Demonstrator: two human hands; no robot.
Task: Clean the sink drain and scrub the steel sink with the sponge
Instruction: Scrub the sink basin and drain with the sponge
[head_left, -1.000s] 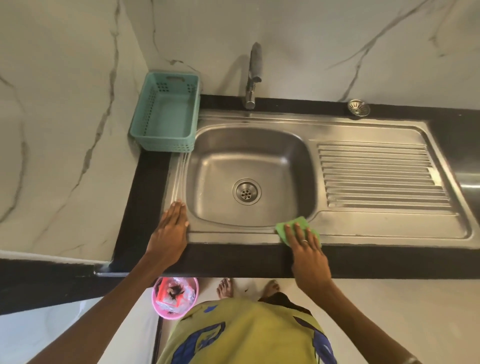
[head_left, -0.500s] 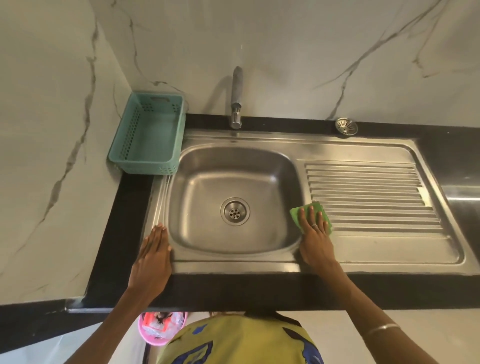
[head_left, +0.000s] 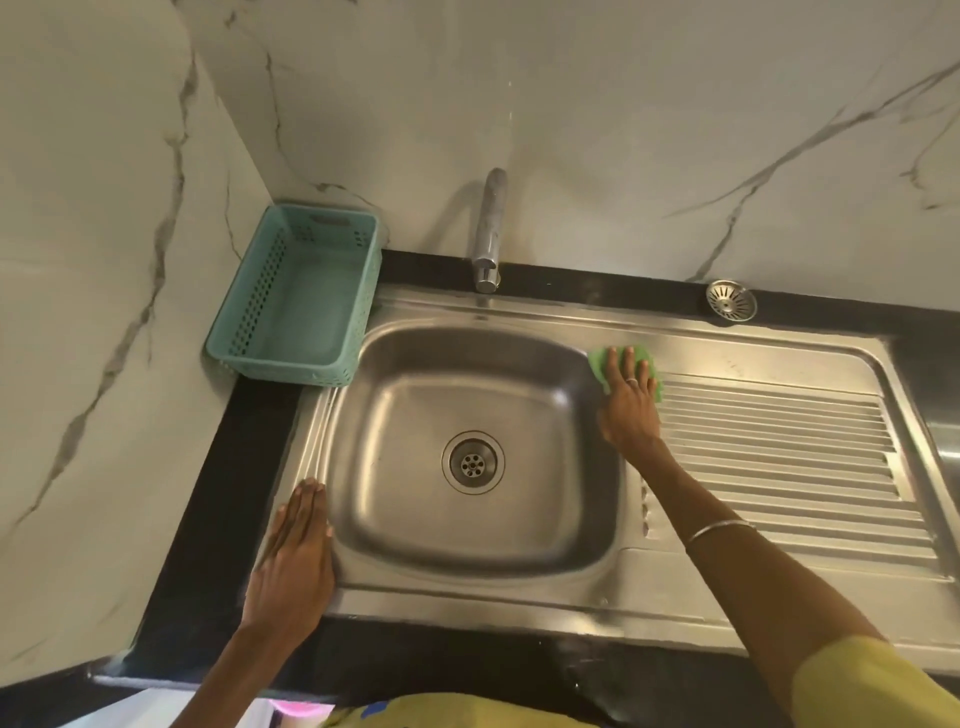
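Observation:
The steel sink (head_left: 467, 571) has a square basin with a round drain (head_left: 472, 462) in its middle and a ribbed drainboard (head_left: 779, 457) on the right. My right hand (head_left: 628, 405) presses a green sponge (head_left: 597, 364) flat with straight fingers onto the rim at the basin's far right corner. My left hand (head_left: 293, 561) lies flat on the sink's left rim near the front, fingers straight. A loose drain strainer (head_left: 731, 301) sits on the black counter behind the drainboard.
A teal plastic basket (head_left: 296, 296) stands at the back left corner against the marble walls. The tap (head_left: 488, 234) rises behind the basin. Black counter (head_left: 208, 519) frames the sink. A pink bucket rim (head_left: 296, 706) shows below the counter edge.
My right hand slid the sponge from the front rim up along the basin's right edge to its far corner. My left hand stayed on the left rim.

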